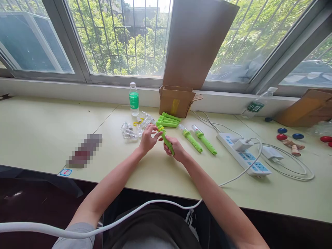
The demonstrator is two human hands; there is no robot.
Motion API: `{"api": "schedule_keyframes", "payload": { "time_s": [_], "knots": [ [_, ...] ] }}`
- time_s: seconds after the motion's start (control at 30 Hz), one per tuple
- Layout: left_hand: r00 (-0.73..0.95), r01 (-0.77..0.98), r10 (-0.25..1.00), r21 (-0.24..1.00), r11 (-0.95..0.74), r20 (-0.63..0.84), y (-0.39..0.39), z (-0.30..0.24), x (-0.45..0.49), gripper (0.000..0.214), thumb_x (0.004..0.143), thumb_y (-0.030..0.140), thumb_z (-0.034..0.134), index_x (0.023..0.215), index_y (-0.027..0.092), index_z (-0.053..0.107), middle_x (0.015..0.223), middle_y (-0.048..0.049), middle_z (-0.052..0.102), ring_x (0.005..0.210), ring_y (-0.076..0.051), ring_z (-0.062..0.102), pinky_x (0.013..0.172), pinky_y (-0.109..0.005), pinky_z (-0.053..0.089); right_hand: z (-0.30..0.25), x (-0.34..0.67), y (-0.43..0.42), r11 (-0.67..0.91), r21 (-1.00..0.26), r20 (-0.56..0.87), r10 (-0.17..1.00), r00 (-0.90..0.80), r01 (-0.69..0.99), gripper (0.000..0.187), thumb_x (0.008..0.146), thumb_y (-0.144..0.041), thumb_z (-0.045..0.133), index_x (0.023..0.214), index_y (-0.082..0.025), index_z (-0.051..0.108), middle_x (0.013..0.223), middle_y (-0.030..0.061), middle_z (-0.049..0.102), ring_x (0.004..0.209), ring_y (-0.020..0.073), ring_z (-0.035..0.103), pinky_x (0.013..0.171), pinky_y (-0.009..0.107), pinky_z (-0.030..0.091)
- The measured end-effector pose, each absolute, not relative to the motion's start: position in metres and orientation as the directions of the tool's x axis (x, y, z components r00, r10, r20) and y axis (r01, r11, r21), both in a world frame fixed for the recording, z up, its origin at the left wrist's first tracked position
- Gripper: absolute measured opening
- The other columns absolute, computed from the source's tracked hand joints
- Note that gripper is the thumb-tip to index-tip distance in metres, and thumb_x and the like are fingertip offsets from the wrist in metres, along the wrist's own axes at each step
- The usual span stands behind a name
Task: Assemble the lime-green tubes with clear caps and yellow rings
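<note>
the pale table (52,121) runs across the view, under barred windows (116,41). a tall brown cardboard sheet (194,41) leans against the glass, and below it a small cardboard box (168,104) stands at the table's back edge. a white power strip (243,157) lies slantwise on the right. left of the box, a green-labelled bottle (134,100) stands upright. two clear-topped green handles (207,141) lie next to each other, just right of the hands. the right hand (175,148) has its fingers curled round the lower part of a green handle (167,141), which is tilted over the middle of the table; the left hand (149,138) has thumb and fingertips closed about its upper end, by a yellow band (161,128). several plain green handles (168,121) lie bunched before the box. clear plastic pieces (130,135) lie scattered beyond the left hand, near a small yellow ring (135,123).
</note>
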State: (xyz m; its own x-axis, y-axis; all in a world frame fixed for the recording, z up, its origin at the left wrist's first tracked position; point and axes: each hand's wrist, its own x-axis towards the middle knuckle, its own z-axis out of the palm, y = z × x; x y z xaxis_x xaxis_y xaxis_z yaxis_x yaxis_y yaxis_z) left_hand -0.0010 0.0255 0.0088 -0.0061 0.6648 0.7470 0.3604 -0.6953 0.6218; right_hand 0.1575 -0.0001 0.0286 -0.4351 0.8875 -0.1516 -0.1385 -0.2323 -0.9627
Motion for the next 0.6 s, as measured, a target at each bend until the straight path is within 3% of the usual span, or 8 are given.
{"api": "schedule_keyframes", "payload": {
  "time_s": [0.17,0.4,0.6],
  "knots": [
    [-0.010,0.360,0.677,0.635,-0.684,0.736,0.0280,0.0069,-0.0027,0.020,0.080,0.034,0.063,0.086,0.018,0.054,0.097,-0.0048,0.054,0.090,-0.014,0.059,0.072,-0.031,0.062,0.0282,0.1560,-0.0008,-0.236,-0.964,-0.164,0.891,-0.423,-0.125,0.035,0.078,-0.050,0.054,0.094,-0.019,0.053,0.053,-0.0047,0.044,0.038,0.0068,0.031,0.033,0.019,0.019],
    [-0.043,0.369,0.665,0.630,-0.683,0.746,0.0282,0.0085,-0.0031,0.024,0.081,0.037,0.061,0.094,0.019,0.053,0.095,-0.0043,0.053,0.087,-0.013,0.058,0.069,-0.030,0.061,0.0307,0.1517,-0.0019,-0.096,-0.980,-0.037,0.947,-0.318,-0.174,0.034,0.070,-0.043,0.067,0.090,-0.022,0.049,0.067,-0.0039,0.052,0.039,0.0058,0.039,0.032,0.018,0.020],
    [-0.061,0.394,0.654,0.620,-0.678,0.754,0.0264,0.0090,-0.0009,0.025,0.080,0.037,0.063,0.093,0.019,0.053,0.089,-0.0035,0.053,0.077,-0.011,0.058,0.062,-0.026,0.060,0.0331,0.1555,-0.0009,-0.158,-0.968,-0.077,0.927,-0.367,-0.197,0.030,0.071,-0.040,0.065,0.089,-0.021,0.051,0.065,-0.0031,0.053,0.039,0.0058,0.039,0.032,0.019,0.020]
  ]
}}
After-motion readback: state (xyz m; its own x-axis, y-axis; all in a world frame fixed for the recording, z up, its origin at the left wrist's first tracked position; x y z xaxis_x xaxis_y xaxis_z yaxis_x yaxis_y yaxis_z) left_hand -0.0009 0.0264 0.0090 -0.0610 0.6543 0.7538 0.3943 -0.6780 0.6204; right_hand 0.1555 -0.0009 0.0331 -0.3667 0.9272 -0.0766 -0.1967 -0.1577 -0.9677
